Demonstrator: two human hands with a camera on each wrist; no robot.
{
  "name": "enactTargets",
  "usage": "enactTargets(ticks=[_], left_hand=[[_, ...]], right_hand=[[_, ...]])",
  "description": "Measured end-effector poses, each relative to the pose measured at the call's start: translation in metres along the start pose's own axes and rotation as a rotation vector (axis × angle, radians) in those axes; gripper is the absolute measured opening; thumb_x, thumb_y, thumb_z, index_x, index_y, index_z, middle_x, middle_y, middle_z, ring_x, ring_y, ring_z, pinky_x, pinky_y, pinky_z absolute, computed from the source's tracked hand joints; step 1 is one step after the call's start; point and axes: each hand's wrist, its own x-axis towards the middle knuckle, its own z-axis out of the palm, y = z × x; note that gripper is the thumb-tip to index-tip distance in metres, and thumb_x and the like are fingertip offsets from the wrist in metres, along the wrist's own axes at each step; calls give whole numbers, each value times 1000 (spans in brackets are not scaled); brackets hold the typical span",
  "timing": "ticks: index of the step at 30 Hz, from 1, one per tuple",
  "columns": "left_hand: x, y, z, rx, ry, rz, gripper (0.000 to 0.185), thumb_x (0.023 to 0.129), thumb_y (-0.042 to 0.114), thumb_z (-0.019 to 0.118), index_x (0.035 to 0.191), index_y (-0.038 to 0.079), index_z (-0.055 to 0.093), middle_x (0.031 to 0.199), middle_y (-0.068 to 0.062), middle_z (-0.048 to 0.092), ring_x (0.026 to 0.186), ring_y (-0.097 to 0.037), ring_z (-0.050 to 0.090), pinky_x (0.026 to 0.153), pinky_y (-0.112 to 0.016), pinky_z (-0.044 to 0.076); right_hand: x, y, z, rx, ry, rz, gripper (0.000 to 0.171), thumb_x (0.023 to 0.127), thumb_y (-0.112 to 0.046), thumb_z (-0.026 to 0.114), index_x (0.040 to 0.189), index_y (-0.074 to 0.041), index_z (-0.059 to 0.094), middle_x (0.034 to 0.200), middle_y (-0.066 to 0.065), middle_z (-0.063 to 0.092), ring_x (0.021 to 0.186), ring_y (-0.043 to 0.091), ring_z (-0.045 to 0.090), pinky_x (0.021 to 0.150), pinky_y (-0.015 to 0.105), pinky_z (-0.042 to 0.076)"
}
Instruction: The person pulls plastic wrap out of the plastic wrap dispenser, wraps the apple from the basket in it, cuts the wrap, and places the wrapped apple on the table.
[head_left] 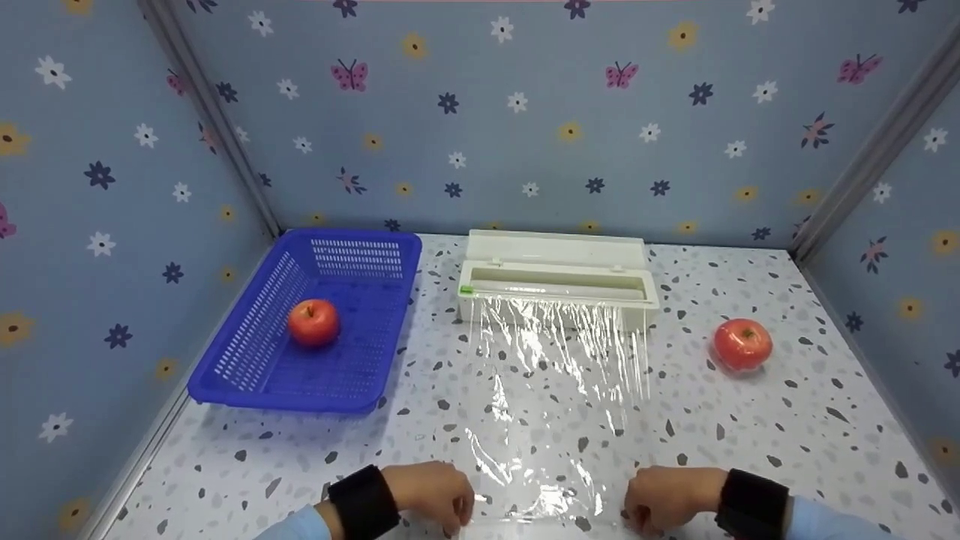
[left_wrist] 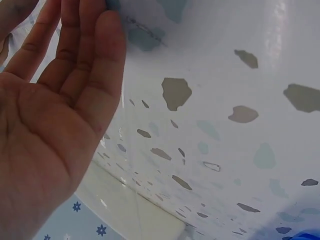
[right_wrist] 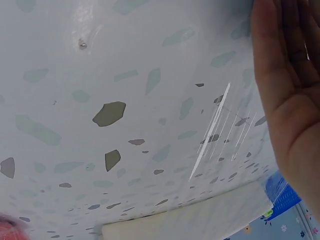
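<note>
A clear sheet of cling film [head_left: 551, 352] stretches from a white dispenser box [head_left: 555, 319] toward me over the speckled table. At its near left corner my left hand [head_left: 433, 491] pinches the film's edge. My right hand [head_left: 671, 496] grips the near right corner, level with the left. The box lid [head_left: 555, 247] stands open at the back, and the film roll [head_left: 555, 291] shows inside. In the left wrist view the left palm [left_wrist: 45, 130] is seen from below, and in the right wrist view the right palm [right_wrist: 300, 130] is at the right edge.
A blue plastic basket [head_left: 397, 330] holding a red apple [head_left: 313, 322] stands on the left of the table. Another red apple [head_left: 742, 345], with a shiny surface, sits on the right. Flower-patterned panels [head_left: 525, 120] close in the back and both sides.
</note>
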Motion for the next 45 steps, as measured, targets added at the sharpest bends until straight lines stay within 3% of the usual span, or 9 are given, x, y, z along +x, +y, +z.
enactTargets(ticks=[4,8,16,22,25,30,38,42,45], left_hand=[[2,2,-9,42,2,4,12,71,19,71,83,21,69,78,11,66,69,-2,56,66,-19,45],[3,4,-20,70,26,22,21,73,22,71,94,21,69,83,9,67,72,-4,57,68,-20,46],[5,2,-41,28,120,70,28,78,24,68,105,16,65,86,7,68,74,-6,60,71,-22,48],[11,3,-50,-35,233,82,31,82,25,64,112,15,62,89,8,67,70,-4,61,68,-20,49],[15,0,-56,-41,316,102,31,84,25,63,113,14,62,93,5,67,79,-4,59,74,-21,48],[20,-9,-76,-76,474,99,30,86,23,61,112,10,62,95,0,67,84,-10,60,76,-25,49],[6,-30,-124,-139,700,29,26,86,18,60,109,7,63,99,-6,65,91,-21,60,80,-34,49],[-9,-46,-158,-140,772,-80,29,87,20,60,113,8,62,107,-9,64,98,-24,58,84,-38,48],[-23,-67,-181,-154,818,-171,31,87,20,59,116,6,60,112,-11,62,103,-25,57,89,-40,47]], right_hand=[[0,3,-4,22,48,-39,9,73,-5,66,73,-13,67,61,-13,55,53,-3,44,53,14,41],[2,5,-10,51,121,-88,5,77,-13,67,72,-14,66,60,-15,53,52,-5,43,51,13,40],[15,13,-25,152,297,-188,6,84,-16,63,78,-14,63,67,-12,56,60,-4,47,56,15,43],[32,19,-41,265,452,-181,11,84,-18,63,88,-8,65,75,-7,62,66,-1,53,62,19,48],[41,21,-49,332,534,-159,18,85,-19,62,94,-3,64,82,0,65,71,6,59,61,23,52],[52,27,-63,350,672,-152,25,86,-19,61,102,1,60,96,12,63,82,18,61,69,28,53],[65,29,-83,344,785,-108,36,86,-16,62,116,1,54,118,19,56,100,36,58,85,48,49],[72,25,-93,266,815,-61,41,84,-19,64,120,-2,53,121,17,55,103,35,57,85,47,48],[75,20,-98,213,812,-48,42,84,-22,65,121,-4,54,120,15,57,103,33,57,85,47,49]])
